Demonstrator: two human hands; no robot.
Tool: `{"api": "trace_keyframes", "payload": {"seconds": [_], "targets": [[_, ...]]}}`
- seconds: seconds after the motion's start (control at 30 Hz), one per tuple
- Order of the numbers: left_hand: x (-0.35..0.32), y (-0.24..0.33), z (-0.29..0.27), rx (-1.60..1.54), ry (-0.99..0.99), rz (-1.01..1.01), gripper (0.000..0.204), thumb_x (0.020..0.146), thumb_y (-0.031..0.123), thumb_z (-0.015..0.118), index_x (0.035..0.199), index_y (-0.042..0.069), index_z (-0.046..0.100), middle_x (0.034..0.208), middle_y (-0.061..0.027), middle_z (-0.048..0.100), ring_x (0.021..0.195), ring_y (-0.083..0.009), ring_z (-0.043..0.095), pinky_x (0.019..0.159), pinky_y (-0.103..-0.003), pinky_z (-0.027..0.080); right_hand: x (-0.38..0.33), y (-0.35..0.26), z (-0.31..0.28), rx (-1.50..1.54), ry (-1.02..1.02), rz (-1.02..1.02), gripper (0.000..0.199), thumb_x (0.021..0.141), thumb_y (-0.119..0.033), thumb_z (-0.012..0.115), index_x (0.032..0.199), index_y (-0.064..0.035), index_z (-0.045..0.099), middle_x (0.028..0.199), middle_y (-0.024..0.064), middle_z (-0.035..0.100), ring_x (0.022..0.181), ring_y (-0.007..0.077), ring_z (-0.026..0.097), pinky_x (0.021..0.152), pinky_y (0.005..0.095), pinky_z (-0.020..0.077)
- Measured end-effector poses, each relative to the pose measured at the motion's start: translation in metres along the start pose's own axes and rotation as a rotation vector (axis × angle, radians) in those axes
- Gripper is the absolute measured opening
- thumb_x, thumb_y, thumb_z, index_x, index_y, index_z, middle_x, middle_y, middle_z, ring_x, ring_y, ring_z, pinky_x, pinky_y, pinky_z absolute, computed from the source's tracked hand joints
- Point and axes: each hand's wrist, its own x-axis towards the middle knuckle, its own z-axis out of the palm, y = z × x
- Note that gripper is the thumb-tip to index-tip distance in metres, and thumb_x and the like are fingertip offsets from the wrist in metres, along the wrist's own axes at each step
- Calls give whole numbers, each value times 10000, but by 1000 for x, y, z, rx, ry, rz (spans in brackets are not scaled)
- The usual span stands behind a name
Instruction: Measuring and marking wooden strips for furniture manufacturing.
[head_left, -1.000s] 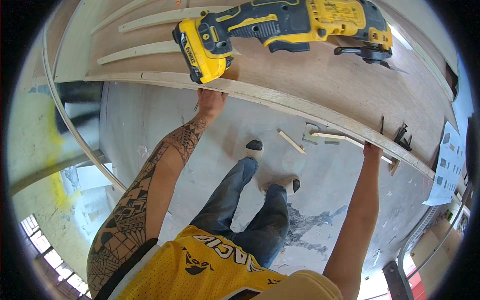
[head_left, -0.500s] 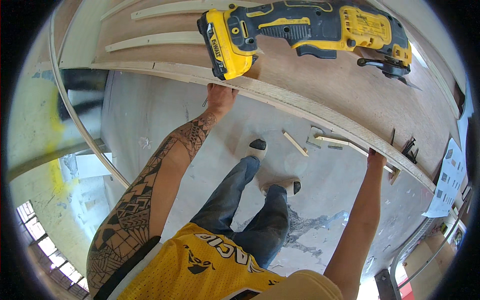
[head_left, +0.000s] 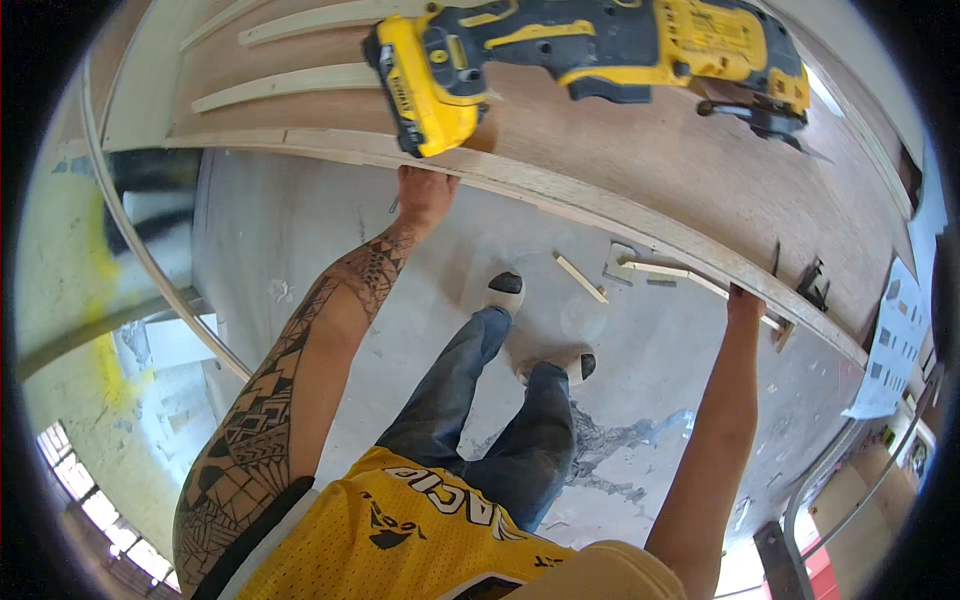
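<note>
A broad wooden panel (head_left: pixel 600 135) with a pale timber edge spans the view ahead of me. My left hand (head_left: pixel 427 192) is closed at its near edge, left of centre, with the fingertips hidden by the wood. Farther right along that edge, my right hand (head_left: pixel 744 303) is closed against it too, its fingers mostly hidden. On top of the panel lies a yellow and black cordless oscillating multi-tool (head_left: pixel 590 50), its battery end close to my left hand and its blade end to the right.
Pale wooden strips (head_left: pixel 290 88) are fixed on the panel's far left. Small black clamp-like pieces (head_left: pixel 812 282) lie near my right hand, and a printed sheet (head_left: pixel 888 345) hangs at the right end. On the grey floor (head_left: pixel 420 330) lies a wood offcut (head_left: pixel 581 277) beyond my shoes.
The whole view has shifted slightly, so the panel and multi-tool appear a little farther left and up. Both hands stay at the panel's edge.
</note>
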Motion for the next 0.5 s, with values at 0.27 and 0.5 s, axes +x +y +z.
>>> {"api": "trace_keyframes", "payload": {"seconds": [0.27,0.5], "targets": [[2,-10,11,-253,-62,-92,311,984,264,629,1216,64,684,1191,-171,683,1161,-364,602,996,-515,451,-24,17,15,-49,-114,-84,232,941,-98,647,1148,7,634,923,132,665,739,238,647,627,410,565],[7,0,-7,-159,-57,136,310,1033,313,590,1209,86,707,1157,-161,695,1135,-381,612,952,-488,512,-59,20,42,-166,194,-175,307,969,-92,660,1230,50,582,925,189,694,652,292,712,565,408,646]]}}
